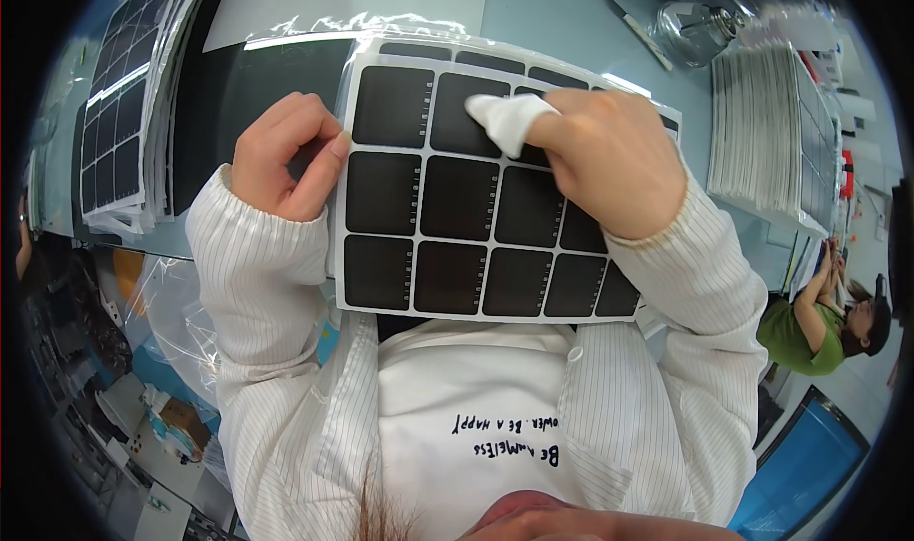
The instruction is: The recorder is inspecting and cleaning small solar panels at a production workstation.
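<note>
A white sheet of black rounded squares (457,198) lies before me, its near edge close to my body. My left hand (286,156) pinches the sheet's left edge between thumb and curled fingers. My right hand (614,156) is over the upper right part, fingers folded. A white cloth (514,122) is wrapped over its pointing finger, and the tip rests at a black square in the top row. The right hand and cloth hide some squares. Beneath, at the far side, shows the edge of another such sheet (490,62).
Similar sheets are piled in a tall stack (757,127) at right and another stack (119,113) at left. A glass bottle (693,32) and a knife (638,29) lie at the far right. A person in green (809,332) is beyond the right side.
</note>
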Demonstrator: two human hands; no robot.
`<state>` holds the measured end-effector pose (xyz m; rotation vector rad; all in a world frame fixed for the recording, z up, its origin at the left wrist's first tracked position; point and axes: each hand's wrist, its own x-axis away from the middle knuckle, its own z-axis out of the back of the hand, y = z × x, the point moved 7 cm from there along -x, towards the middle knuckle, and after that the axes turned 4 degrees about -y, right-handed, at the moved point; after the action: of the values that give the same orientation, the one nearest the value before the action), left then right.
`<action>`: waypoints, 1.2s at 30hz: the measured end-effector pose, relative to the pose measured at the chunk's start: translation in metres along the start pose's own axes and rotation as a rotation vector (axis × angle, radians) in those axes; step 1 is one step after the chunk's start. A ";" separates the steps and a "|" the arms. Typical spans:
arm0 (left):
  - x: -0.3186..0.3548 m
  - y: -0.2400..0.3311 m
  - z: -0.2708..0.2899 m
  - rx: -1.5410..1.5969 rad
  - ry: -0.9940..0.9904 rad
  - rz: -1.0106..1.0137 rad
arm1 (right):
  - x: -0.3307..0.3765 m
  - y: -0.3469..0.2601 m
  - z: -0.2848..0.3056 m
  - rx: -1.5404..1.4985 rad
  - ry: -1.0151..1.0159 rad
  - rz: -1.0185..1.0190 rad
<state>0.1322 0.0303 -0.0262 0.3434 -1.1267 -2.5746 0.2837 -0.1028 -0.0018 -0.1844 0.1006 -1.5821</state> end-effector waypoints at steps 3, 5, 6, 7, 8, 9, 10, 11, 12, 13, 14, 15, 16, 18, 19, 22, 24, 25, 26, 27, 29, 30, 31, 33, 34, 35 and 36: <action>-0.001 -0.001 0.000 0.006 -0.013 -0.025 | -0.012 -0.004 0.000 0.014 0.053 -0.005; 0.001 -0.002 -0.001 -0.002 -0.012 -0.029 | -0.014 -0.004 -0.004 0.011 0.034 -0.013; 0.001 -0.003 -0.001 0.000 -0.011 -0.028 | -0.011 -0.001 -0.003 0.008 0.031 -0.012; 0.001 -0.002 0.000 0.002 -0.006 -0.027 | -0.003 0.003 0.000 -0.003 0.020 -0.013; 0.001 -0.002 0.001 0.002 -0.004 -0.022 | 0.002 0.006 0.002 -0.013 0.009 -0.014; 0.001 -0.001 0.001 -0.002 -0.005 -0.015 | 0.003 0.007 0.002 -0.015 0.006 -0.009; -0.001 -0.001 0.000 -0.005 -0.012 -0.015 | 0.006 0.009 0.003 -0.008 -0.001 -0.019; -0.001 -0.001 0.000 -0.005 -0.014 -0.015 | 0.007 0.010 0.002 -0.001 -0.008 -0.029; 0.000 -0.001 0.000 -0.007 -0.014 -0.015 | 0.004 0.009 0.001 -0.002 -0.008 -0.030; 0.000 0.000 0.000 -0.009 -0.017 -0.019 | -0.001 0.005 0.001 -0.005 0.018 -0.015; 0.000 0.000 -0.001 -0.009 -0.022 -0.023 | -0.006 0.000 0.002 -0.008 0.045 0.001; -0.001 0.000 -0.001 -0.007 -0.019 -0.024 | -0.011 -0.003 0.000 -0.008 0.047 -0.006; -0.001 -0.001 0.000 -0.006 -0.013 -0.022 | -0.017 -0.006 -0.004 -0.009 0.049 -0.011; -0.002 0.000 -0.001 -0.005 -0.015 -0.030 | -0.018 -0.007 -0.006 0.014 0.047 -0.017; 0.000 -0.001 0.000 -0.006 -0.011 -0.024 | -0.015 -0.007 -0.005 0.011 0.045 -0.010; 0.001 -0.002 0.000 -0.009 -0.014 -0.021 | 0.002 -0.001 0.000 -0.012 0.000 -0.014; 0.002 0.000 0.001 -0.021 -0.012 -0.022 | 0.009 0.003 0.001 0.003 -0.027 -0.053; 0.000 0.001 0.000 -0.030 -0.014 -0.033 | 0.008 0.004 0.000 0.005 -0.025 -0.059; -0.001 0.001 0.000 -0.030 -0.017 -0.039 | 0.004 0.002 0.000 0.008 -0.001 -0.045; -0.002 0.000 0.000 -0.025 -0.014 -0.046 | 0.000 0.001 0.000 0.010 0.023 -0.032; -0.001 0.000 -0.001 -0.022 -0.017 -0.056 | -0.015 -0.005 -0.005 0.012 0.066 -0.026; -0.001 0.001 0.000 -0.018 -0.015 -0.054 | -0.017 -0.007 -0.005 0.016 0.106 -0.015; 0.000 0.000 0.000 -0.014 -0.009 -0.047 | -0.016 -0.007 -0.006 0.015 0.108 -0.015; 0.000 -0.001 0.000 -0.009 -0.009 -0.044 | -0.014 -0.005 -0.009 0.026 0.071 -0.030; -0.001 -0.001 -0.001 0.002 -0.010 -0.043 | -0.008 -0.003 -0.005 0.030 0.071 -0.032; 0.001 -0.001 0.000 -0.004 -0.004 -0.030 | -0.001 -0.003 -0.001 0.023 0.058 -0.040; 0.004 0.000 0.002 -0.021 0.001 -0.027 | 0.005 -0.002 0.001 0.015 0.044 -0.047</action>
<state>0.1282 0.0304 -0.0257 0.3568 -1.1007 -2.6080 0.2820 -0.1076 -0.0007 -0.1407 0.1193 -1.6337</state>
